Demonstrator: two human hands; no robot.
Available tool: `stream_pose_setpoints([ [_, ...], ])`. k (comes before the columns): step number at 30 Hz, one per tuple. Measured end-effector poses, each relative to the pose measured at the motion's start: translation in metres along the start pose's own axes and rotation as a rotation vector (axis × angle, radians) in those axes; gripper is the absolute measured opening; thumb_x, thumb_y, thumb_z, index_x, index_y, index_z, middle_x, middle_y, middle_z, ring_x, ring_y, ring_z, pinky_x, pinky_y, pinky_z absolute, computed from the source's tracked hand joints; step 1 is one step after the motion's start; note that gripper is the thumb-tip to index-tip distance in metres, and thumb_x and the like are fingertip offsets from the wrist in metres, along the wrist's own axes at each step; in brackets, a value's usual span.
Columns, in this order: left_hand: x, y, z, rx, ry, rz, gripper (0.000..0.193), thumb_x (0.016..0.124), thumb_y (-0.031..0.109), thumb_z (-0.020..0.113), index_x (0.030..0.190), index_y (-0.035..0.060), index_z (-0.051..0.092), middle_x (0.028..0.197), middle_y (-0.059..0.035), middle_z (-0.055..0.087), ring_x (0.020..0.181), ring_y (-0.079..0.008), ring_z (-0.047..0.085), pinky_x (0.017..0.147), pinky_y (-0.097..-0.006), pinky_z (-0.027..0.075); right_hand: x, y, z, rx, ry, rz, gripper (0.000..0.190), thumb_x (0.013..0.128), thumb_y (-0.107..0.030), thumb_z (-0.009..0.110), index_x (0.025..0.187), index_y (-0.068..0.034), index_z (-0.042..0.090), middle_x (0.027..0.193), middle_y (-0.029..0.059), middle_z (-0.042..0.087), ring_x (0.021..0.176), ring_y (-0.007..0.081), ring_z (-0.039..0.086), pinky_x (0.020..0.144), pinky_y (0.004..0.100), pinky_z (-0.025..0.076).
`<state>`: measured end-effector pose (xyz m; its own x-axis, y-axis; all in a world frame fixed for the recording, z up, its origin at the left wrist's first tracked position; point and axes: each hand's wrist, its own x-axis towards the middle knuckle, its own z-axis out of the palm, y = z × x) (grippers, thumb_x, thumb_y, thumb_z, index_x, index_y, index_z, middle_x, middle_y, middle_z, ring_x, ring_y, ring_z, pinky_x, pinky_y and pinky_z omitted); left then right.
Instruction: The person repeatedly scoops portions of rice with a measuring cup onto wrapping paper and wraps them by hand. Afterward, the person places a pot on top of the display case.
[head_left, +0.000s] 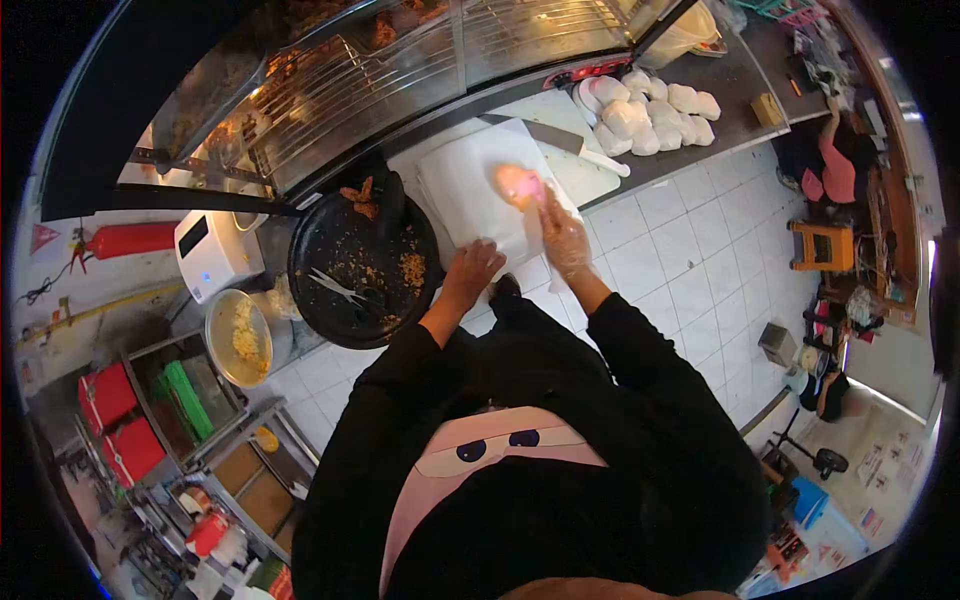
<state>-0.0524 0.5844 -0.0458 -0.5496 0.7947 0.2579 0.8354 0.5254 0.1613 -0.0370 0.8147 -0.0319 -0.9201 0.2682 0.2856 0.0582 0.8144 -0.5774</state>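
Note:
In a clear plastic glove, my right hand is at the right side of a stack of white paper sheets. Its fingers touch an orange-pink, shiny food piece on the paper; glare hides what exactly it is and how firmly it is held. My left hand looks bare and rests on the near edge of the sheets, fingers bent. Beyond the paper, a large knife with a white handle lies on a white cutting board. Metal scissors lie in a round black tray with crumbs and a fried piece.
A glass display case with wire racks stands behind the counter. Several white wrapped bundles sit at the right. A bowl of yellowish food and a white device are at the left. Another person is at the far right.

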Motion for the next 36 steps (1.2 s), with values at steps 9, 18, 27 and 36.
stream_pose_setpoints([
  [9, 0.008, -0.018, -0.011, -0.195, -0.171, -0.105, 0.028, 0.081, 0.011, 0.06, 0.109, 0.0138, 0.063, 0.106, -0.0031, 0.061, 0.103, -0.0221, 0.06, 0.073, -0.0338, 0.056, 0.004, -0.003, 0.007, -0.305, -0.423, -0.19, 0.079, 0.088, -0.004, 0.055, 0.157, -0.029, 0.027, 0.096, 0.0131, 0.062, 0.077, 0.0305, 0.065, 0.066, 0.0422, 0.055],
  [18, 0.011, -0.015, -0.017, -0.226, -0.252, -0.197, 0.017, 0.083, 0.007, 0.058, 0.1, 0.0094, 0.06, 0.097, -0.0071, 0.065, 0.094, -0.0276, 0.065, 0.075, -0.0384, 0.056, 0.017, -0.04, -0.003, -0.226, -0.35, -0.174, 0.06, 0.095, -0.012, 0.052, 0.153, -0.019, 0.037, 0.088, 0.0137, 0.062, 0.079, 0.0338, 0.064, 0.068, 0.0478, 0.05],
  [27, 0.024, -0.012, -0.021, -0.858, 0.364, -0.369, 0.017, 0.084, 0.009, 0.064, 0.101, 0.0075, 0.063, 0.09, -0.0134, 0.065, 0.087, -0.0336, 0.066, 0.074, -0.0448, 0.053, 0.036, -0.201, 0.063, -0.102, -0.817, -0.656, 0.039, 0.089, -0.021, 0.06, 0.128, -0.021, 0.055, 0.094, 0.011, 0.06, 0.091, 0.0318, 0.062, 0.079, 0.046, 0.049],
  [36, 0.03, -0.023, -0.013, -0.49, -0.036, -0.388, 0.016, 0.082, 0.011, 0.068, 0.097, 0.0063, 0.064, 0.082, -0.0141, 0.063, 0.08, -0.0309, 0.066, 0.072, -0.0417, 0.052, 0.046, -0.161, 0.022, 0.33, -0.507, -0.516, 0.038, 0.088, -0.021, 0.061, 0.125, -0.013, 0.063, 0.121, 0.0175, 0.063, 0.114, 0.0339, 0.058, 0.099, 0.0466, 0.044],
])
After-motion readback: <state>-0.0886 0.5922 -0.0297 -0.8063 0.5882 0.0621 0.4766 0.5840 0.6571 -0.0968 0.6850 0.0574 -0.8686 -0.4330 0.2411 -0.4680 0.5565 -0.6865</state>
